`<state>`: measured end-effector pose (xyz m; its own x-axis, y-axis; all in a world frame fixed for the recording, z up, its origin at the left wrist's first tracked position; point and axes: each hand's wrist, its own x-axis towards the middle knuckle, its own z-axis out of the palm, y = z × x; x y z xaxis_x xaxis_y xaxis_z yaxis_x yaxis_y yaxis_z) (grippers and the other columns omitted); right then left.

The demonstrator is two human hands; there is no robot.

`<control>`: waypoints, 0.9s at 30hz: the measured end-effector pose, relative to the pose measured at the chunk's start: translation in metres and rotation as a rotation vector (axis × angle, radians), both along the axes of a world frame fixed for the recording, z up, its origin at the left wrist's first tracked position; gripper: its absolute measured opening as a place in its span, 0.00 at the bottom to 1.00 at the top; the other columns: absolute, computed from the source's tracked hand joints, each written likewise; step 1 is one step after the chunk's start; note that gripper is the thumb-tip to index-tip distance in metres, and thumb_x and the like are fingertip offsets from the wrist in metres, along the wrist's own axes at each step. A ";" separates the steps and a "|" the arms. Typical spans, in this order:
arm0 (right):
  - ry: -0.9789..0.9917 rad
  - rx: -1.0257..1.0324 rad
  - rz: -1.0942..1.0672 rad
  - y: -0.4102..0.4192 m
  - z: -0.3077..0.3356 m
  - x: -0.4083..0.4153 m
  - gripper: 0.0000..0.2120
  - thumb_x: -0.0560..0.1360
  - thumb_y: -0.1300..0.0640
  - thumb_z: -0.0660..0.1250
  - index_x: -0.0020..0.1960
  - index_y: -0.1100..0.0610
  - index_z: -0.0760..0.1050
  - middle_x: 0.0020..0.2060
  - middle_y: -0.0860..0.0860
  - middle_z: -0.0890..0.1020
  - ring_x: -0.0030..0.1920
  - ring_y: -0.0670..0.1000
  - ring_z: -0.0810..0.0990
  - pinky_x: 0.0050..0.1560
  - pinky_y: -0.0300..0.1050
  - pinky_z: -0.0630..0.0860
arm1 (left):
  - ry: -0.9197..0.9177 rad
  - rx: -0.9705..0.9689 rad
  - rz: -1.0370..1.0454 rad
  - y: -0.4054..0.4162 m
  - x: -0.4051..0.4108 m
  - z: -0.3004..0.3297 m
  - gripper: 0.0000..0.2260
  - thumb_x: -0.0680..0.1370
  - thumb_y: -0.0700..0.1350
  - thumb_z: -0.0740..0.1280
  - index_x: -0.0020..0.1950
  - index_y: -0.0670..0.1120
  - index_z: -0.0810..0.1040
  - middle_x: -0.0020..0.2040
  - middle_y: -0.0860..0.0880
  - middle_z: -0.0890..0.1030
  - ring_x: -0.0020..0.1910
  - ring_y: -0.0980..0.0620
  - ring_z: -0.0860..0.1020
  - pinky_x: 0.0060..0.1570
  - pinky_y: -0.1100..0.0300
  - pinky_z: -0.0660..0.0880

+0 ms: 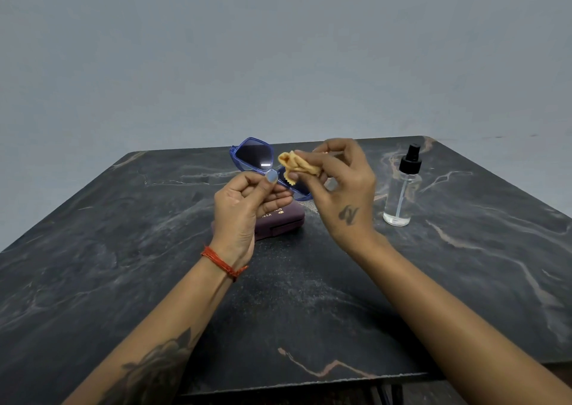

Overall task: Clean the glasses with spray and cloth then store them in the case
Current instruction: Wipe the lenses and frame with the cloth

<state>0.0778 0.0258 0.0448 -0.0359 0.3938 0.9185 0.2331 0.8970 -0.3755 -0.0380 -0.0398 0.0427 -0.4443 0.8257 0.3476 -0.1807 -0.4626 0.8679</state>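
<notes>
Wiping stage of the cleaning, seen from the near edge of the counter (464,281). The left hand (244,206) holds the glasses (253,157) up in the air above the middle of the counter, its grip narrow, thumb and fingers pinched on the frame near the bridge. The left lens stands clear, dark and tilted toward the far wall, with a small bright reflection low on it. The right hand (343,185) has its grip closed on a bunched yellow cloth (295,166), which is pressed against the right lens; that lens is mostly hidden behind cloth and fingers, so how clean it is cannot be told.

The spray bottle (402,191) stands upright on the counter to the right, well apart from both hands, capped and touched by neither. From this, spraying appears to be over and the rubbing with the cloth is the step in hand.

The case (278,222), dark purple, lies shut on the counter directly below the left hand, partly covered by it.

The next move, as judged from this layout, calls for shifting the cloth across to the exposed left lens while the left hand keeps the frame steady. Storing would afterwards require setting the cloth down, folding the arms of the glasses, and opening the case, which needs at least one free hand.
</notes>
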 end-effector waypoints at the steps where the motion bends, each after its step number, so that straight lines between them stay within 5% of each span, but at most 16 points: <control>1: -0.029 0.031 0.003 0.001 -0.002 0.000 0.10 0.67 0.63 0.76 0.48 0.61 0.83 0.43 0.56 0.78 0.41 0.39 0.73 0.42 0.25 0.69 | -0.008 -0.001 0.005 0.000 0.000 0.000 0.05 0.74 0.37 0.65 0.38 0.40 0.75 0.30 0.48 0.82 0.32 0.52 0.82 0.36 0.62 0.80; 7: -0.202 0.199 -0.045 0.004 -0.005 0.006 0.08 0.70 0.63 0.73 0.49 0.59 0.83 0.38 0.53 0.80 0.38 0.53 0.75 0.40 0.40 0.70 | -0.018 -0.001 0.011 0.000 -0.002 0.000 0.07 0.76 0.35 0.63 0.38 0.40 0.74 0.31 0.48 0.83 0.33 0.52 0.82 0.35 0.63 0.79; 16: -0.197 0.203 -0.172 0.004 -0.001 0.008 0.11 0.72 0.63 0.70 0.54 0.62 0.80 0.35 0.53 0.80 0.35 0.53 0.76 0.39 0.42 0.71 | -0.014 0.013 0.026 0.001 -0.002 0.001 0.05 0.74 0.37 0.65 0.38 0.39 0.73 0.29 0.48 0.81 0.31 0.52 0.82 0.36 0.62 0.80; 27: -0.180 0.276 -0.102 0.001 -0.006 0.002 0.04 0.71 0.61 0.73 0.45 0.60 0.83 0.42 0.53 0.82 0.42 0.53 0.73 0.42 0.39 0.69 | -0.012 0.030 0.019 0.000 -0.001 0.000 0.07 0.75 0.35 0.64 0.37 0.40 0.74 0.32 0.49 0.83 0.32 0.54 0.82 0.36 0.61 0.80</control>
